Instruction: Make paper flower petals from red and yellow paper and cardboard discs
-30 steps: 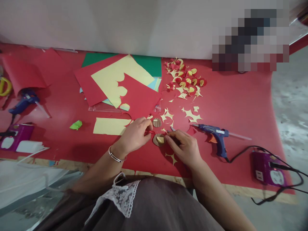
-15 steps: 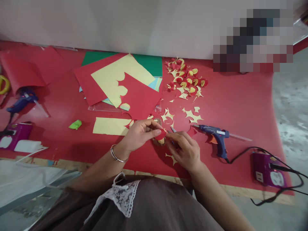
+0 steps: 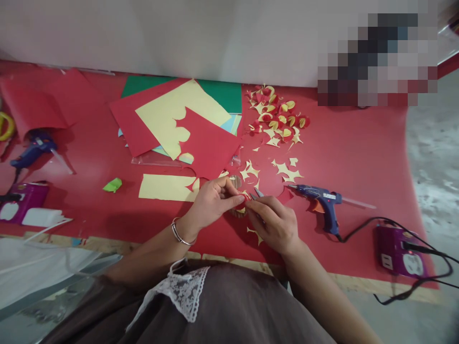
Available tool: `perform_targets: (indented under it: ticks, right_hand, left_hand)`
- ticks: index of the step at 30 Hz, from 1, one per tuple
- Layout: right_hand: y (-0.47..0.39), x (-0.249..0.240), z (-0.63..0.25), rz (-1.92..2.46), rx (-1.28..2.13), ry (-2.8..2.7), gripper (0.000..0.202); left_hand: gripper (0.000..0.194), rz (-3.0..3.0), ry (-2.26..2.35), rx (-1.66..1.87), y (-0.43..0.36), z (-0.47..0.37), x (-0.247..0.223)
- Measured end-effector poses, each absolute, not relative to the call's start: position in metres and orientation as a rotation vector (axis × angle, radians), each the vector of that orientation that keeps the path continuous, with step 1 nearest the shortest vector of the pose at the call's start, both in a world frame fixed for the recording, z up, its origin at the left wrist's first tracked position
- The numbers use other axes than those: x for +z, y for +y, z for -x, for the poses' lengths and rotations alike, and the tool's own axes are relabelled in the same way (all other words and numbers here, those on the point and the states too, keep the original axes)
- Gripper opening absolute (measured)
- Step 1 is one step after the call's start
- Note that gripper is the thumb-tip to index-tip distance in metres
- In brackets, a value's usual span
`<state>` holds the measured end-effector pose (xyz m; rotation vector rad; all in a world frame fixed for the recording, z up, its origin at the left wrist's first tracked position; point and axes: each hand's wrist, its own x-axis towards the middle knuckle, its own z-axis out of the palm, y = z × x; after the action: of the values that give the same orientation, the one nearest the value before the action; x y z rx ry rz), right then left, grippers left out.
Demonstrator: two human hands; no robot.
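Looking down over the red table [image 3: 358,157], I take the blue glue gun [image 3: 322,200] as my landmark, since it lies just right of my hands. Far to its left and further back spreads the stack of coloured paper sheets [image 3: 182,119], red, yellow and green. Directly behind the gun sits a heap of small red-and-yellow paper petals [image 3: 278,117], with yellow offcuts [image 3: 287,171] scattered between heap and gun. To the gun's right its cord runs to a purple power strip [image 3: 399,251]. There is a pale label on the gun's barrel, but I cannot read any writing on it.

Just left of the gun's nozzle, my left hand [image 3: 211,203] pinches a small red paper piece [image 3: 242,200] between thumb and forefinger, fingers pressed together. My right hand [image 3: 276,222] meets it there, fingertips closed on the same piece, above a brown cardboard disc [image 3: 238,211] that is mostly hidden.
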<state>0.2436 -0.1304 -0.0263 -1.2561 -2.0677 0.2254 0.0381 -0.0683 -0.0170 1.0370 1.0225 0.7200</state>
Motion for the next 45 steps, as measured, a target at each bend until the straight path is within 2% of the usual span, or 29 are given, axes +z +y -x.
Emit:
perform_targets:
  ticks: [8, 11, 15, 23, 45]
  right_hand:
    - [-0.127, -0.023, -0.241, 1.18, 0.123, -2.101, 0.016]
    - [-0.126, -0.02, -0.239, 1.172, 0.257, -2.006, 0.014]
    - [-0.126, -0.016, -0.239, 1.315, 0.439, -1.831, 0.009]
    - [-0.125, -0.017, -0.238, 1.453, 0.588, -1.693, 0.013]
    - [-0.126, -0.021, -0.237, 1.506, 0.847, -1.483, 0.013]
  left_hand:
    - [0.042, -0.885, 0.985, 0.846, -0.07, -0.045, -0.018]
    - [0.043, -0.831, 0.948, 0.788, -0.071, -0.045, -0.016]
    - [0.033, -0.859, 0.898, 0.715, -0.073, -0.043, -0.011]
    - [0.029, -1.121, 0.957, 0.804, -0.08, -0.047, -0.016]
    - [0.023, -1.138, 1.044, 0.85, -0.08, -0.048, -0.017]
